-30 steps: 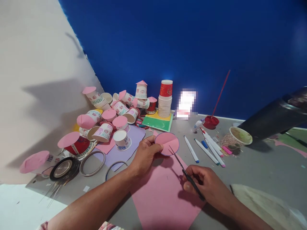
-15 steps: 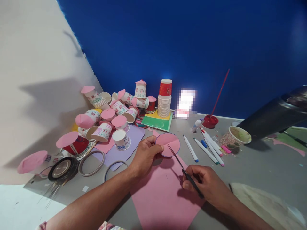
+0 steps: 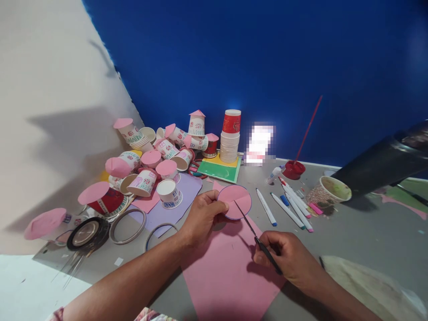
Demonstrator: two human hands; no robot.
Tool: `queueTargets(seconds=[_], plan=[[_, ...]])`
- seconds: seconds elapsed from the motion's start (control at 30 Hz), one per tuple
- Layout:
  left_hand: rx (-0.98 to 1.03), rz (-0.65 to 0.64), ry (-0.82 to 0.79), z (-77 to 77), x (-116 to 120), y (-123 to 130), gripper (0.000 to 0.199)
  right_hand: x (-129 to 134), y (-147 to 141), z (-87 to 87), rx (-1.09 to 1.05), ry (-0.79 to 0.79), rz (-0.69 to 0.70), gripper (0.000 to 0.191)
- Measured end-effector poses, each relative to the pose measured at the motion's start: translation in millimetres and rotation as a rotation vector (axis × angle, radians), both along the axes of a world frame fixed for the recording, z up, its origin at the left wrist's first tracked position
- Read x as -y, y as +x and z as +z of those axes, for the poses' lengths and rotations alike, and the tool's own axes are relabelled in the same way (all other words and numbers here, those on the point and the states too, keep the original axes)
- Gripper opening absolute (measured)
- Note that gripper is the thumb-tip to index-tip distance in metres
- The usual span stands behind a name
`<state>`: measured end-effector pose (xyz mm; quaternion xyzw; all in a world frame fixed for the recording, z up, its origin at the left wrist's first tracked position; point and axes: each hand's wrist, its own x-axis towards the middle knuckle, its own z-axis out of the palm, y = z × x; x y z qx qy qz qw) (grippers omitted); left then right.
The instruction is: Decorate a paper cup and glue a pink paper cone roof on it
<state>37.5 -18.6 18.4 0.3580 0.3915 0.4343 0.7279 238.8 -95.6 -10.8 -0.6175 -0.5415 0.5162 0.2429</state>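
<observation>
A pink paper circle point(image 3: 239, 196) with a blue outline is pinched at its left edge by my left hand point(image 3: 209, 211). My right hand point(image 3: 281, 254) grips the black handles of a pair of scissors point(image 3: 256, 237). The scissor blades lie over the circle and their tips reach near its middle; they look closed or nearly so. Beneath both hands a large pink sheet point(image 3: 230, 276) lies on the grey table point(image 3: 160, 278).
Decorated paper cups point(image 3: 169, 194) with pink tops crowd the left. Behind are a cup stack point(image 3: 229, 138) and green pad point(image 3: 219, 171). Markers point(image 3: 265, 207), a red holder point(image 3: 294, 169) and a stained cup point(image 3: 329, 191) stand or lie right. Tape rings point(image 3: 128, 226) lie left.
The view has shifted very slightly. Both hands, the circle and the scissors hold almost the same position.
</observation>
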Motion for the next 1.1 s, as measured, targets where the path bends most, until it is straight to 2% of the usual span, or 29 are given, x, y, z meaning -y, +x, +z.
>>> queueTargets(seconds=[0.2, 0.6, 0.9, 1.0, 1.1], plan=[[0.056, -0.079, -0.009, -1.4, 2.9, -0.7, 0.011, 1.0, -1.2, 2.5, 0.031, 0.016, 0.011, 0.05], [0.048, -0.054, -0.031, -3.9, 1.6, -1.0, 0.015, 3.8, -0.7, 1.6, 0.006, 0.02, 0.035, 0.049], [0.111, -0.061, -0.102, 5.2, 1.7, 0.6, 0.023, 3.9, -1.0, -1.8, 0.039, 0.022, 0.039, 0.047], [0.092, -0.075, -0.096, 7.1, 1.3, 0.7, 0.021, 3.7, 0.5, -4.3, 0.046, 0.039, 0.059, 0.045], [0.04, -0.032, -0.094, 6.8, -0.5, -1.0, 0.022, 2.5, 1.8, -4.8, 0.089, 0.073, 0.059, 0.047]])
